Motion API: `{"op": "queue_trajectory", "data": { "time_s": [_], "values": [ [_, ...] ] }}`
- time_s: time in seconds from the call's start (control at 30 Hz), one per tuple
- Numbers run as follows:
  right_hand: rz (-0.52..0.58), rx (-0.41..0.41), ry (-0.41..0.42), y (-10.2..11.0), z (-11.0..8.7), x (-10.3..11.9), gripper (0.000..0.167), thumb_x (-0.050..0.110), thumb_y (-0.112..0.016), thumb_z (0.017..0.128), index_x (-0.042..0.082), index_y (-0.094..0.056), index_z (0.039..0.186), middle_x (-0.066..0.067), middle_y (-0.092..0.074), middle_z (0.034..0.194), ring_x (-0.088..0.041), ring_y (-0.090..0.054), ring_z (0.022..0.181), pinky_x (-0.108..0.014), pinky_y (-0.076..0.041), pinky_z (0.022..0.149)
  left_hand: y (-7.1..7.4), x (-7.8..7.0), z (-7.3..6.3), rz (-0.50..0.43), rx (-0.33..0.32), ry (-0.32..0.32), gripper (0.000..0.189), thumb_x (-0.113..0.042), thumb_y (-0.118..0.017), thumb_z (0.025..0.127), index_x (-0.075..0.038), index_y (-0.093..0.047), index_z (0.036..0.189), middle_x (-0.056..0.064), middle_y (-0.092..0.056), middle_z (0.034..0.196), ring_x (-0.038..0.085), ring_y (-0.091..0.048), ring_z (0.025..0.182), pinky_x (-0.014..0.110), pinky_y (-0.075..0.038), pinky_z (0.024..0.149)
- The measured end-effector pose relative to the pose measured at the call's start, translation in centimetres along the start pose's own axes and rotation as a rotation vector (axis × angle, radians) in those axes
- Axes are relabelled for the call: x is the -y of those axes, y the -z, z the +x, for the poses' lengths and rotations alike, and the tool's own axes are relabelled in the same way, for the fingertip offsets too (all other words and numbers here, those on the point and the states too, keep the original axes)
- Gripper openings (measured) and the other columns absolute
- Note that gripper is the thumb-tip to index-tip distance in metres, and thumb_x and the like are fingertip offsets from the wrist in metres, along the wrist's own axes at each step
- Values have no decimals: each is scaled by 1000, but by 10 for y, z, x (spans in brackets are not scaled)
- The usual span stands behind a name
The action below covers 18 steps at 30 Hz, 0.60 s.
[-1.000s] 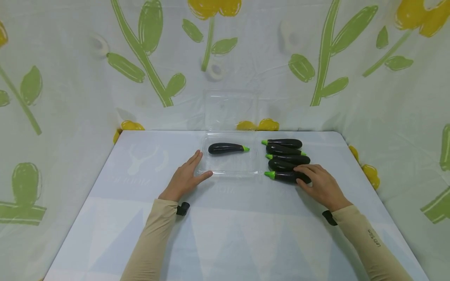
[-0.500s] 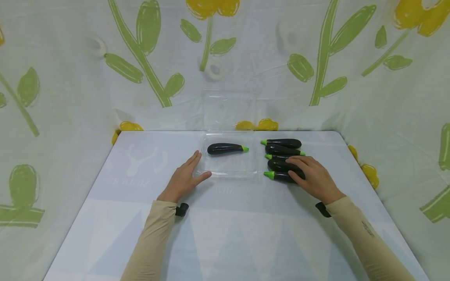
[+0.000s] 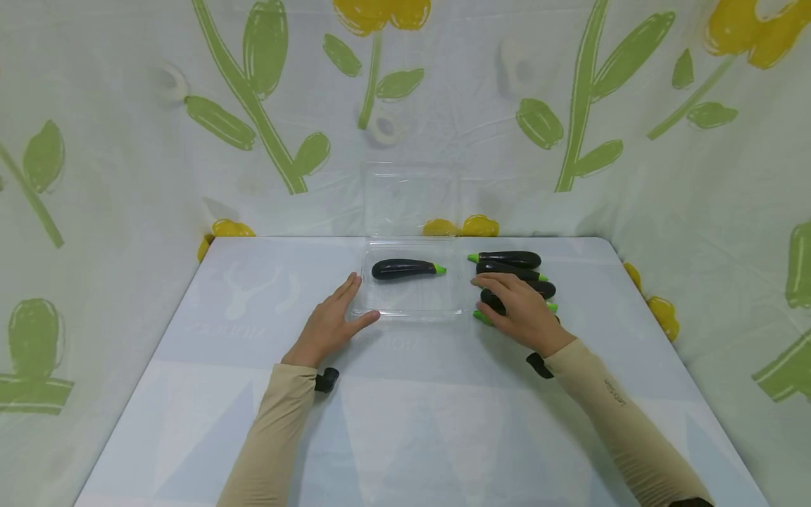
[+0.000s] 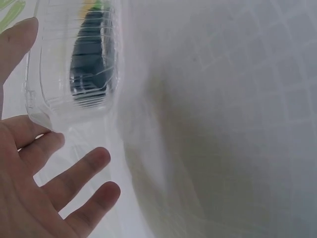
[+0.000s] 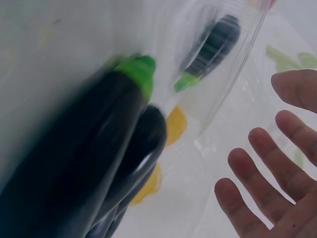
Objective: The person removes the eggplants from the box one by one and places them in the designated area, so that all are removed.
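Note:
A clear plastic clamshell box sits at the table's far middle, with one dark eggplant lying inside, its green stem pointing right. My left hand rests at the box's near left corner, thumb and fingers spread; in the left wrist view its fingertips touch the corner. Right of the box, several eggplants lie in a stacked row, stems at alternating ends. My right hand hovers over the nearer ones and partly hides them. In the right wrist view its fingers are spread apart, holding nothing, beside the nearest eggplant.
The box's transparent lid stands raised at the back against a flower-patterned curtain. Curtain surrounds the pale table at the back and both sides.
My right hand has moved left across the row of eggplants, from the nearest one's right end toward the box. The left hand, box and eggplants have stayed in place.

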State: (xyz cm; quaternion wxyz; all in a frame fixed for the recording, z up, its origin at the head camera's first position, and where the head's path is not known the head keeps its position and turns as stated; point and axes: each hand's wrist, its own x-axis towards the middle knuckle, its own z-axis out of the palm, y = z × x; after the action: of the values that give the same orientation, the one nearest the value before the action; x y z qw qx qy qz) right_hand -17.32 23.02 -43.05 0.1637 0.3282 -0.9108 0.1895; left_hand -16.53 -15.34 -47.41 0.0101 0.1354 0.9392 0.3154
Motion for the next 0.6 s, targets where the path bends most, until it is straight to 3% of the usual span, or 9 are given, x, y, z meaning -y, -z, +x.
{"op": "queue_trajectory", "data": {
  "time_s": [0.27,0.37,0.6],
  "values": [
    [32,46,27,-12,35,20,51,26,-73,96,13,-57,142,-8,-58,140,-27,-54,131,-52,-41,111,2,-3,-1,-7,-3,18,95,-70,-57,93,-13,-24,162,0,-16,169,33,-26,151,55,-27,119],
    [29,75,23,-16,50,25,52,29,-72,97,15,-55,143,-6,-57,142,-25,-54,130,-51,-44,109,1,-3,-1,-9,-2,16,95,-70,-57,93,-13,-25,162,0,-17,169,33,-27,150,54,-27,119],
    [112,161,-74,-20,85,33,57,31,-71,98,19,-49,149,-5,-52,148,-23,-50,134,-45,-46,108,-3,-1,1,-23,-2,21,94,-69,-57,93,-14,-24,163,-2,-15,169,30,-25,152,53,-26,120]
  ]
}}
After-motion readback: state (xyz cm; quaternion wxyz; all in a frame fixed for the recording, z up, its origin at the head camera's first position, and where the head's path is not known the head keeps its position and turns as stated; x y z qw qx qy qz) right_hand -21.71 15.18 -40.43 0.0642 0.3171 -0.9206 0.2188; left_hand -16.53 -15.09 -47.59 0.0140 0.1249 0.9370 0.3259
